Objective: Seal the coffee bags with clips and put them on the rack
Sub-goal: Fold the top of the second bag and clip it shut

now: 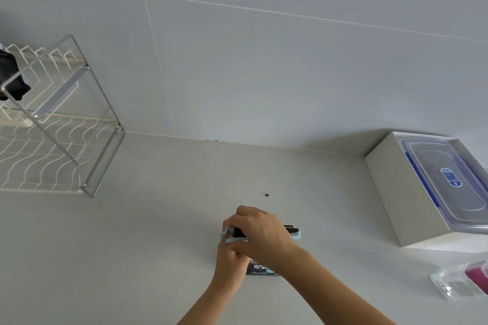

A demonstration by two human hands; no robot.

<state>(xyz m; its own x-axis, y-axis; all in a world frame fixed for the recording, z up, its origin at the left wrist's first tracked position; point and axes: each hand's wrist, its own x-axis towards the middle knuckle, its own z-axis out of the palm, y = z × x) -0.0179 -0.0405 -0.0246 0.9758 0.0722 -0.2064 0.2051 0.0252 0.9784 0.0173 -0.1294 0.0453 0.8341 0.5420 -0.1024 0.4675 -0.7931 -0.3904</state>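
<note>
A dark coffee bag [260, 269] stands on the grey counter near the front, mostly hidden by my hands. A pale blue clip [296, 234] runs across its folded top. My right hand [260, 232] lies over the clip and presses on it. My left hand [229, 261] holds the bag and the clip's left end from below. A white wire rack [60, 124] stands at the left by the wall. On its upper shelf sits another dark bag [12, 79], cut off by the frame's edge.
A white box [401, 192] holding a clear lidded container [454, 182] sits at the right by the wall. A clear packet with pink clips [467, 281] lies at the right front. A small dark speck [267, 195] lies behind my hands.
</note>
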